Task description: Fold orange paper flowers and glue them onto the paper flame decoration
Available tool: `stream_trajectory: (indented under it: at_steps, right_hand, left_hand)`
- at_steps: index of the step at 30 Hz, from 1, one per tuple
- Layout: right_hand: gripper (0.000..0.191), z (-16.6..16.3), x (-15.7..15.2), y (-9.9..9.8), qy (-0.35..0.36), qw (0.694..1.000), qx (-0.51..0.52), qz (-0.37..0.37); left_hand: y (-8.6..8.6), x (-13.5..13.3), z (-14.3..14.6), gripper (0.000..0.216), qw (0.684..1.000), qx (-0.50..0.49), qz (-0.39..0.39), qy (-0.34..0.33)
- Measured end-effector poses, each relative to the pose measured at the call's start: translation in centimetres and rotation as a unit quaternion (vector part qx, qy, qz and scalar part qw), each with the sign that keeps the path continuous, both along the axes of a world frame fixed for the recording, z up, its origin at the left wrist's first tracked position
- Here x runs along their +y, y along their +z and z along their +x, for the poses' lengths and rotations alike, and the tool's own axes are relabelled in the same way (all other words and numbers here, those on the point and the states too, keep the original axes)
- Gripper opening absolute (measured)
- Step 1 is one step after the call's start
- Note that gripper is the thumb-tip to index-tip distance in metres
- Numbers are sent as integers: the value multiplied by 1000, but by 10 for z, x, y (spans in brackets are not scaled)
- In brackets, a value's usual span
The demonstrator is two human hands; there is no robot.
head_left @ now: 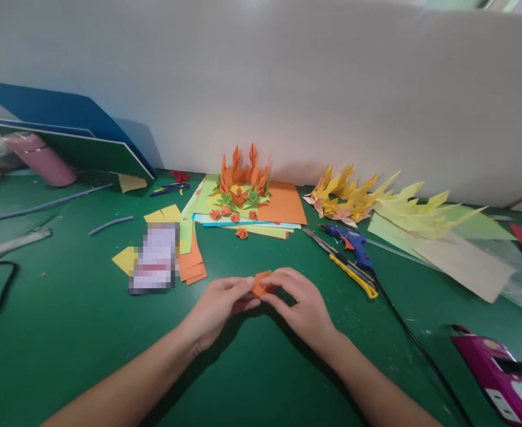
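Spreading back to a white wall, (261, 77) the green table (261, 379) has a smooth top dotted with pale specks. Tilted boards (72, 151) bound its far left. Green surface shows between the forearms and from the hands up to the stack of colored paper, (285, 201) while the purple power strip (492, 376) takes up the near right corner. On the right, the glue gun (352, 242) and a yellow-handled cutter (354, 276) lie side by side, a black cord trailing toward the near edge. Midway between the hands, over the table, is a small piece of orange paper, (261, 286) flat-sided and crisp; the left hand (223, 305) and right hand (303, 305) both pinch it between thumb and fingers. Beyond stands a spiky orange paper crown (245, 175) with folded points; small crumpled-looking paper flowers (242, 233) sit before it.
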State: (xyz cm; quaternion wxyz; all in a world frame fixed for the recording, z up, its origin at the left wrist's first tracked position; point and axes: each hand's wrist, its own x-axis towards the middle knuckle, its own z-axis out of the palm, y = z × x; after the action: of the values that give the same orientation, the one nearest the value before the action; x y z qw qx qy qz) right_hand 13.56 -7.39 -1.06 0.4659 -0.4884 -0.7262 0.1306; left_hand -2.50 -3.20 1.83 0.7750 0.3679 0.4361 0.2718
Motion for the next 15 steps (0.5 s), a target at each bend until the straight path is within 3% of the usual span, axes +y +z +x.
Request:
stream_trajectory:
  at_steps: [15]
  right_hand:
    - [8, -9, 4, 1, 31, 998, 38, -38]
  left_hand:
    - [-11, 4, -1, 34, 995, 44, 83, 40]
